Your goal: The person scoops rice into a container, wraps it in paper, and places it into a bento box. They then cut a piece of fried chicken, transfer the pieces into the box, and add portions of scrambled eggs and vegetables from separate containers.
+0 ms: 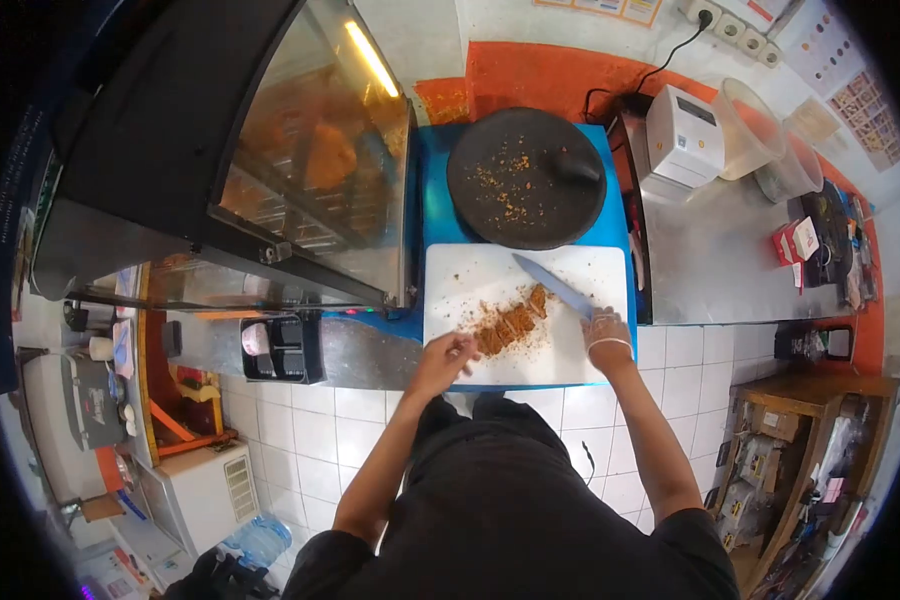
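A breaded fried cutlet [510, 325], sliced into several strips, lies on the white cutting board [580, 262] among loose crumbs. My right hand [607, 336] is closed round the handle of a kitchen knife [552, 284]. Its blade slants up and left across the board, to the right of the strips and apart from them. At the left end of the cutlet is my left hand [448, 362], fingers loosely bent and apart, holding nothing I can see. Whether its fingertips touch the meat cannot be made out.
Behind the board sits a dark stone mortar [500, 205] with a pestle [574, 168] and crumbs. A glass display case [310, 150] stands close on the left. On the right, a steel counter [705, 270] bears a white label printer [684, 135] and plastic tubs [748, 125].
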Available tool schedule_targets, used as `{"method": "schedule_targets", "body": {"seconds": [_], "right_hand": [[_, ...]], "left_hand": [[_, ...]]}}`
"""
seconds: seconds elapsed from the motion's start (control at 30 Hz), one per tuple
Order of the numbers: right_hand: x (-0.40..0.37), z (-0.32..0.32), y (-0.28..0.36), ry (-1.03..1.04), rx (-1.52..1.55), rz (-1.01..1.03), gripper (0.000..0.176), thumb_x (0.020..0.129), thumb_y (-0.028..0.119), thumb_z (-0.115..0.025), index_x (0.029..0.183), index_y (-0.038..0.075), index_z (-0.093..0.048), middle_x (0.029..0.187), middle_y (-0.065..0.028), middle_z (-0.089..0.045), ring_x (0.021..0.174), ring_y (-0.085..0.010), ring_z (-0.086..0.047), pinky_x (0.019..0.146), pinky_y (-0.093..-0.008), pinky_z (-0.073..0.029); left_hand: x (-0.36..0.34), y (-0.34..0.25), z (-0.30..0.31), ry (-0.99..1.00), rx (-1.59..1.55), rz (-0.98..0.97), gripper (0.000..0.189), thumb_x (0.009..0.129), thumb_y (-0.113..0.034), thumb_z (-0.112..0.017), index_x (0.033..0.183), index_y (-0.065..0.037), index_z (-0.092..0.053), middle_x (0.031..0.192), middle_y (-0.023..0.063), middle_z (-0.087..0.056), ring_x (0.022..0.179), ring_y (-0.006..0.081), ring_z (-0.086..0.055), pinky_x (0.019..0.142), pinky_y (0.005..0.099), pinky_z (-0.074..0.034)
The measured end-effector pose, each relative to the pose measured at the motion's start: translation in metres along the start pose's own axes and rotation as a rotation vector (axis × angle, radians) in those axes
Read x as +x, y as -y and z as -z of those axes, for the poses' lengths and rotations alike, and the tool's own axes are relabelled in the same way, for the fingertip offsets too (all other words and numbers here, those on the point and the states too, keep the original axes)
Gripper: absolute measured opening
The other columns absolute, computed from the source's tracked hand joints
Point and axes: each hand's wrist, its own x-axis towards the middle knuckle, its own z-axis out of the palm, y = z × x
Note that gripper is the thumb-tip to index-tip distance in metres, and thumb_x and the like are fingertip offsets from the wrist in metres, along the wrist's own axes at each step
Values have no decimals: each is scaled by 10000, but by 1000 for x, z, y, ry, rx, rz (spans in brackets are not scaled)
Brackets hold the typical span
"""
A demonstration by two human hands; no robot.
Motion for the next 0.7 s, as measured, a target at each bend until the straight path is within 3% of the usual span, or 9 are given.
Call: {"method": "schedule_targets", "body": {"seconds": [0.07, 0.1, 0.17, 0.23, 0.37, 0.43, 0.5, 0.7], "right_hand": [[-5, 4, 19, -161, -78, 7, 490, 1015, 386, -467, 1296, -11, -536, 1145, -198, -651, 1189, -351, -579, 999, -455, -474], [-7, -2, 29, -141, 96, 43, 620, 1002, 448, -480, 1413, -16, -462, 1369, -244, -523, 1350, -359, -410, 1146, -478, -302], [-4, 37, 76, 72, 443, 80, 786, 935, 575, -534, 1470, 12, -416, 1524, -271, -352, 1428, -413, -290, 1189, -485, -216], [2, 17, 112, -67, 296, 168, 858, 821, 611, -672, 1457, 78, -452, 1556, -298, -253, 1427, -474, -249, 1185, -543, -202], [-5, -2, 157, 48, 233, 189, 977, 752, 689, -673, 1529, 171, -385, 1611, -256, -141, 1479, -492, -67, 1166, -662, -53], [-11, -13, 169, 14, 206, 193, 909, 820, 663, -601, 1541, 164, -360, 1599, -268, -181, 1471, -493, -109, 1167, -652, -68], [-15, -28, 181, -51, 101, 181, 745, 897, 562, -530, 1504, 147, -412, 1551, -254, -288, 1413, -475, -247, 1139, -643, -160], [-7, -57, 171, -262, 292, 359, 517, 856, 327, -635, 1316, 103, -565, 1363, -188, -480, 1207, -410, -455, 996, -567, -380]], "left_hand": [[-40, 24, 15, -43, -14, 122, 259, 1001, -239, -615, 1096, 0, -648, 895, 80, -712, 727, 109, -659, 548, 238, -482], [-57, 40, 22, -73, -29, 183, 262, 1003, -246, -613, 1106, -7, -647, 903, 80, -714, 718, 107, -654, 547, 230, -473], [-79, 55, 33, -131, -74, 254, 271, 1004, -262, -611, 1119, -18, -644, 919, 82, -718, 705, 105, -647, 549, 219, -459], [-96, 62, 38, -193, -146, 281, 281, 1004, -280, -611, 1127, -29, -640, 935, 83, -723, 696, 105, -642, 555, 213, -449], [-107, 52, 50, -245, -125, 319, 292, 1003, -303, -616, 1126, -40, -641, 949, 69, -728, 721, 105, -653, 606, 230, -478], [-108, 51, 62, -256, -113, 272, 295, 1002, -308, -617, 1126, -41, -641, 958, 66, -728, 737, 105, -658, 618, 231, -483], [-114, 52, 73, -252, -102, 261, 303, 1002, -308, -617, 1141, -39, -636, 980, 66, -727, 767, 110, -664, 639, 232, -491], [-132, 70, 122, -191, -55, 201, 326, 1008, -291, -602, 1206, -32, -612, 1006, 79, -727, 792, 128, -672, 676, 252, -509]]}}
